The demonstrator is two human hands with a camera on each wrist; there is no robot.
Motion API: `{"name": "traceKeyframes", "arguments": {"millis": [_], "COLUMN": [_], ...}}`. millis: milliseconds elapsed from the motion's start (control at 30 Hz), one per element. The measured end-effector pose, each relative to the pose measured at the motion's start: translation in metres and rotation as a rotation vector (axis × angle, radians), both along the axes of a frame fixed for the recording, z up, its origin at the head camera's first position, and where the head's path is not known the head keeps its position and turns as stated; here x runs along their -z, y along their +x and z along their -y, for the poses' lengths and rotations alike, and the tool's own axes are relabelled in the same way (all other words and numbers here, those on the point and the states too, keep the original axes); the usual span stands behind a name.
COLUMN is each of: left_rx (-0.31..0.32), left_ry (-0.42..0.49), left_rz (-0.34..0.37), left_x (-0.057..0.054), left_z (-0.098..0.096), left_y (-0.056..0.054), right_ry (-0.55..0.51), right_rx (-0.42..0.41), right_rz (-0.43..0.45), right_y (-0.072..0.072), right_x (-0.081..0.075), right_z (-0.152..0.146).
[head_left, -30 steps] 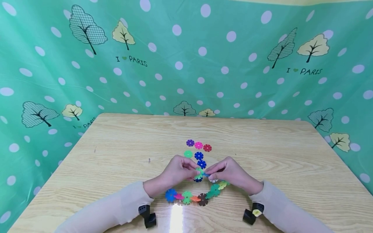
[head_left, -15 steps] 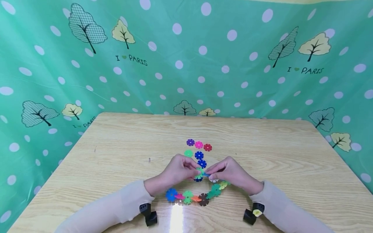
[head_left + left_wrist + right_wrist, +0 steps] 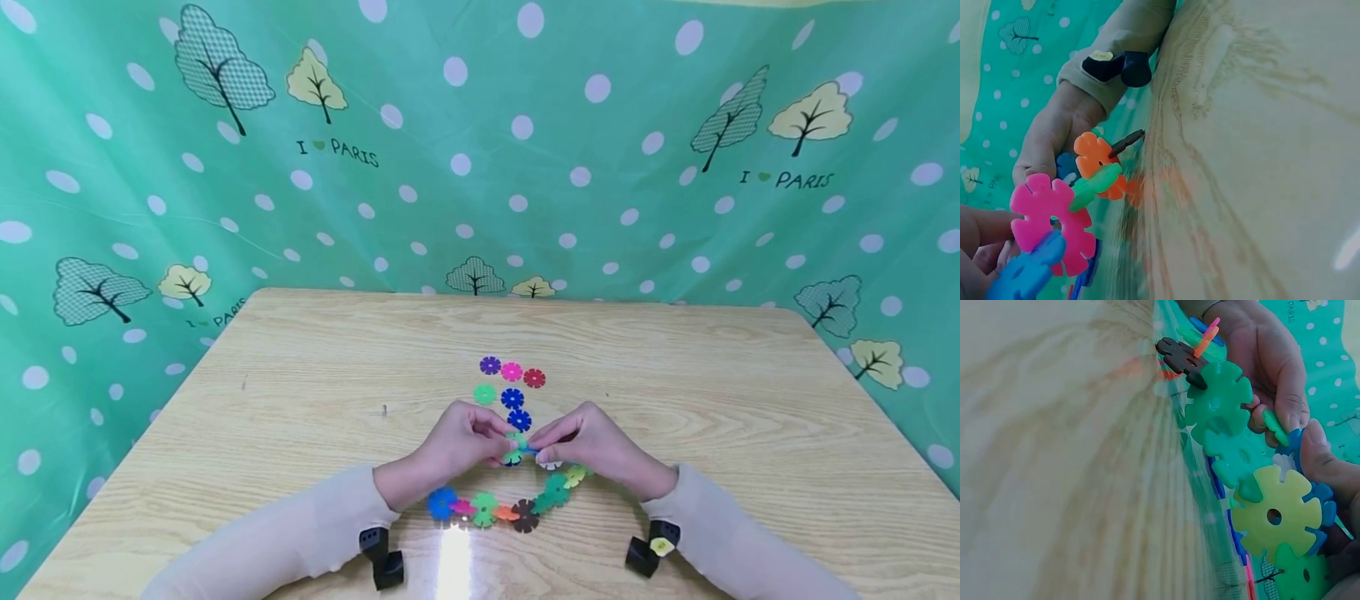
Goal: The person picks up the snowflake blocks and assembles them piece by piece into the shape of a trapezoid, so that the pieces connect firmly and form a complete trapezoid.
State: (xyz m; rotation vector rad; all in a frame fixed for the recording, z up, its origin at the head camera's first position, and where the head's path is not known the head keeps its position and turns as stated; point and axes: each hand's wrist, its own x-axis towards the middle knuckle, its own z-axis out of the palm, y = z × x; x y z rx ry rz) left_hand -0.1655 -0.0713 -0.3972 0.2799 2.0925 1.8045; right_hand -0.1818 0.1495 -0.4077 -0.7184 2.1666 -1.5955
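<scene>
My left hand (image 3: 465,437) pinches a light green notched plastic disc (image 3: 515,442) between thumb and fingers. Against it, my right hand (image 3: 596,446) pinches a blue disc (image 3: 1295,449), and the two discs meet between my fingertips. From the right hand a chain of interlocked discs curves down and left: yellow (image 3: 574,476), green (image 3: 556,490), brown (image 3: 525,515), orange (image 3: 505,512), light green (image 3: 483,509), pink (image 3: 1041,215) and a blue end disc (image 3: 442,504). A white disc (image 3: 551,463) shows partly below the right fingers.
Beyond my hands lie loose discs: purple (image 3: 491,365), pink (image 3: 512,372), red (image 3: 535,378), light green (image 3: 484,394) and dark blue ones (image 3: 513,398). They rest on a wooden table (image 3: 315,375). A green polka-dot cloth (image 3: 420,150) hangs behind it.
</scene>
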Motion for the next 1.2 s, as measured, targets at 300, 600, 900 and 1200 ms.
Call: {"name": "traceKeyframes", "arguments": {"millis": [300,600,900,1200], "left_rx": [0.030,0.074,-0.046,-0.086], "left_ry": [-0.027,-0.066,-0.100,-0.156], "left_rz": [0.021,0.014,-0.027,-0.034], "left_x": [0.000,0.001,0.001,0.013], "left_z": [0.003,0.013,0.033,0.037], "left_y": [-0.004,-0.013,-0.047,-0.068], "right_ry": [-0.022,-0.009,-0.006,-0.001], "right_rx": [0.019,0.001,0.013,0.012], "right_rz": [0.031,0.031,0.068,0.082], "right_y": [0.001,-0.001,0.000,0.000], "right_x": [0.001,0.001,0.000,0.000], "right_z": [-0.004,-0.006,-0.007,-0.006]}}
